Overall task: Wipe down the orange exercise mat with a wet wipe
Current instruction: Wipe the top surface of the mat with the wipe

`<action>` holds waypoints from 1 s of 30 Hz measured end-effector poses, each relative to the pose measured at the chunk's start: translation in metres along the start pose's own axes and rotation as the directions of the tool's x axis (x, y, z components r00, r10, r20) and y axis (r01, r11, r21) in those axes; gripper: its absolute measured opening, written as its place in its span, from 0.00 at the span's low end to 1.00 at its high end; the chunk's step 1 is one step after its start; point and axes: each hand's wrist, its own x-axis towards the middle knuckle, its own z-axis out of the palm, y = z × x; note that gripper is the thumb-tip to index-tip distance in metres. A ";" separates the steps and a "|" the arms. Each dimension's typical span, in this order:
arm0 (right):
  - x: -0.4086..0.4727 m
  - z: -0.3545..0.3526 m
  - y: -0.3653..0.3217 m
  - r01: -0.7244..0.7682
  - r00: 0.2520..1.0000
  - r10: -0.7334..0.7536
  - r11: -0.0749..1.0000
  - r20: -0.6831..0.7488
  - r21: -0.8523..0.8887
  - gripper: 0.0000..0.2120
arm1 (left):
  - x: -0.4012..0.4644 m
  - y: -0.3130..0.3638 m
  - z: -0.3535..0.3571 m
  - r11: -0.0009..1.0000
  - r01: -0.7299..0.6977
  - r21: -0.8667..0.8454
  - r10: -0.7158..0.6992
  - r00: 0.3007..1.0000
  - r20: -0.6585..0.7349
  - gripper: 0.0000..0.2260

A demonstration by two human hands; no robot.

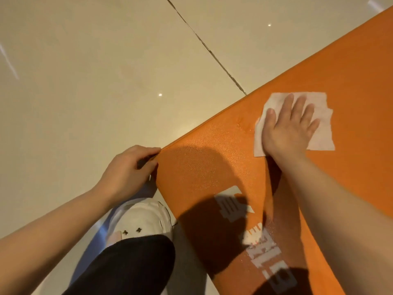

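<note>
Orange exercise mat (319,67) spread on pale floor tiles (85,60), white lettering (261,250) near its close end. Right hand (289,126) flat, fingers straight, pressing a white wet wipe (321,135) onto the mat. Left hand (127,169) curled, pinching the mat's near corner. White shoe (138,220) and dark trouser leg (131,267) just beside the mat's edge.

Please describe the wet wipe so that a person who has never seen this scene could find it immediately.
Start from the large orange mat lying on the pale tiled floor. Near its upper edge, the right hand presses flat on a thin white sheet: this is the wet wipe. It is the only loose white thing on the mat; the other pale marks are printed lettering, nearer the person.
</note>
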 end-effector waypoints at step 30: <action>-0.059 0.028 -0.083 0.228 0.971 -0.217 0.968 0.103 -0.106 0.31 | -0.026 -0.017 -0.010 0.997 -0.010 0.082 0.010 1.000 0.008 0.15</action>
